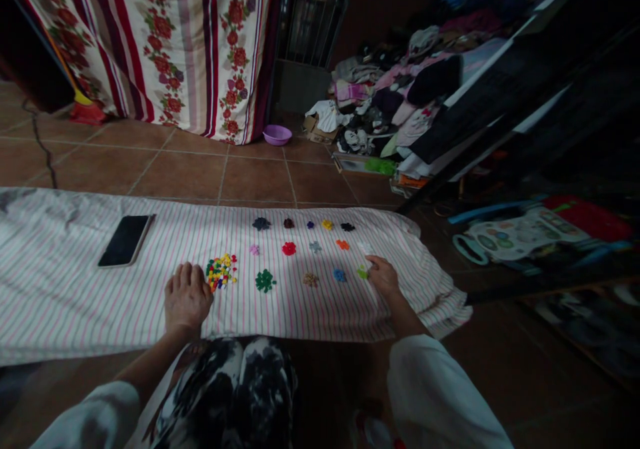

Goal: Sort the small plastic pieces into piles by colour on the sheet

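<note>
My left hand (pixel 188 297) lies palm down on the striped cloth (pixel 170 236), fingers flat, at the left edge of a mixed heap of small coloured pieces (pixel 221 272). My right hand (pixel 383 275) reaches to a small white pile (pixel 365 246) just above a lime green pile (pixel 362 272); its fingers are pinched, and anything between them is too small to make out. Single-colour piles stand in rows between the hands, among them a dark green pile (pixel 265 280), a red pile (pixel 289 248), a tan pile (pixel 311 280) and a blue pile (pixel 339 275).
A dark-screened phone (pixel 126 240) lies on the cloth at the left. Beyond the cloth, a purple basin (pixel 277 134) stands on the tiled floor by a flowered curtain (pixel 190 49). A heap of clothes (pixel 395 96) is at the back right.
</note>
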Motion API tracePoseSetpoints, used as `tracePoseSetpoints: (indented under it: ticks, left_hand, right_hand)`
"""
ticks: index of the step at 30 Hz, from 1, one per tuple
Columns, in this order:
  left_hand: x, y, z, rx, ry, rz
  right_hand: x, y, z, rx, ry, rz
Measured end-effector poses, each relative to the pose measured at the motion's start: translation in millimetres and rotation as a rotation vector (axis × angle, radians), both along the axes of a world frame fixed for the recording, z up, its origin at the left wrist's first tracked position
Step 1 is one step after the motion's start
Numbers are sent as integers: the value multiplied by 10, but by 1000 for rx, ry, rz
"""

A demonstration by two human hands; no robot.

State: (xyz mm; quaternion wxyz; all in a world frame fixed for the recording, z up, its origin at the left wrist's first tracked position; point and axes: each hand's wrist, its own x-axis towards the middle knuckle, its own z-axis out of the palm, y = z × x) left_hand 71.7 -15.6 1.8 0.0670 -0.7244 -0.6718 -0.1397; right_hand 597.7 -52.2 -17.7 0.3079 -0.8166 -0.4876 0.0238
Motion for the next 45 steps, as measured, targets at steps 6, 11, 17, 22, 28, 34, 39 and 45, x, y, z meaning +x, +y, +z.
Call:
tracePoseSetpoints:
  ticks: [6,11,17,22,28,34,39,45]
  left_hand:
    - [-2,1,-20,8,-29,-6]
    - [2,-5,4,11,-57,-13]
    - [3,-1,18,-6,-104,-4]
    - [-7,11,-25,10,-85,0]
    - [-13,12,-36,14,-105,-14]
    - [-15,14,-33,1,-115,-11]
    - [-23,14,-28,1,-116,-16]
    - [-27,15,-32,1,-171,-27]
  right_hand:
    - [-134,30,152,99,-53,-17]
    - [-764,144,377,270,-114,24]
    - [-2152,136,443,273,88,371]
    - [-3185,7,281,228,178,637]
    - [-3753,-16,72,133,194,604]
    - [-3834,76,-12,119,174,499]
    - [-3856,109,-42,118,127,462]
    - [-3877,143,-43,80,121,409]
